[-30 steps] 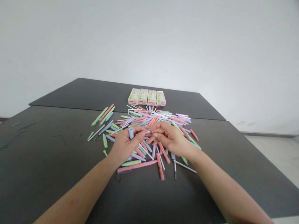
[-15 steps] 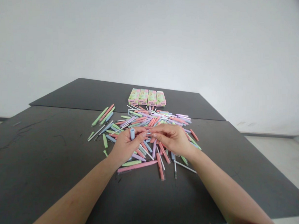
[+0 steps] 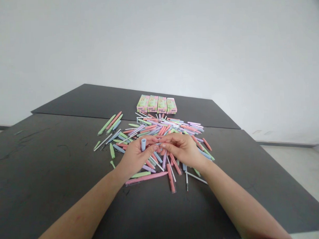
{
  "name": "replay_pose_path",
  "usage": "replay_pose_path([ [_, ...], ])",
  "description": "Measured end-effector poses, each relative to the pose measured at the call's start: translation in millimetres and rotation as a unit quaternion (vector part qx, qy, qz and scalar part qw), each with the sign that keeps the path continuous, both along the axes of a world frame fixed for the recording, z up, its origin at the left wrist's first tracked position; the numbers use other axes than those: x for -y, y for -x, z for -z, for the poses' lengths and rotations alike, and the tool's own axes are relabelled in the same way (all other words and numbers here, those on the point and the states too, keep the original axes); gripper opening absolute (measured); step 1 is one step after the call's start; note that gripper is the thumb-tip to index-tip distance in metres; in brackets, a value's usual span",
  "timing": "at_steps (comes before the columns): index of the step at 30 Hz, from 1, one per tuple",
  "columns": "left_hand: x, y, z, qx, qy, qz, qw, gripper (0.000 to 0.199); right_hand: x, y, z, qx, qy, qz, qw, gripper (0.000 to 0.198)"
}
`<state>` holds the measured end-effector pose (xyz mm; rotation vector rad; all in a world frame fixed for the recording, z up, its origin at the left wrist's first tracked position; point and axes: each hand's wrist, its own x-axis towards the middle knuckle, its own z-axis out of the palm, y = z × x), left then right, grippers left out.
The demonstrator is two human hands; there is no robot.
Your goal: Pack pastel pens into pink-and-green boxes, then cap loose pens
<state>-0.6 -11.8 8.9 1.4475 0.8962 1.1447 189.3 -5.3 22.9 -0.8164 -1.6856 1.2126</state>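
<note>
My left hand (image 3: 138, 151) is closed, with a light blue pen barrel (image 3: 143, 144) upright between its thumb and index finger, its open end showing at the top. My right hand (image 3: 183, 146) is closed in a pinch, its fingertips meeting those of the left. A small blue piece is just visible where the fingertips come together; the fingers hide most of it. Below and around both hands spreads a pile of pastel pen parts (image 3: 159, 124), in pink, green, blue and purple, among thin white refills (image 3: 196, 177).
Several pastel printed boxes (image 3: 153, 103) stand in a row behind the pile. Green and coral pens (image 3: 107, 124) lie apart at the left. A pink pen part (image 3: 147, 177) lies at the pile's near edge, on the dark table (image 3: 58, 154). A pale wall rises behind.
The blue barrel in my left hand has shifted slightly right and down. My fingertips have moved a little closer together around the small blue piece.
</note>
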Motion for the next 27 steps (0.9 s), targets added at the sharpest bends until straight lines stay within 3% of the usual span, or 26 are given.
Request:
replay_pose_path([
  [5,1.0,0.5,0.3,-0.002,0.041,0.057,0.998,0.033,-1.3,-2.4,-1.1,-0.010,0.010,-0.015,1.000,0.019],
  [12,-0.2,1.1,5.9,-0.009,0.007,0.037,0.999,0.027,-0.5,-0.7,-2.5,-0.003,0.021,-0.027,0.999,0.017],
  [22,-1.0,1.4,6.5,0.001,0.014,0.046,0.999,0.025,-1.6,2.6,1.7,-0.004,0.041,-0.039,0.998,0.022],
  [27,-3.9,0.8,9.7,0.040,0.033,0.076,0.996,0.036,-2.3,2.6,-1.6,-0.022,0.069,-0.018,0.997,0.022],
])
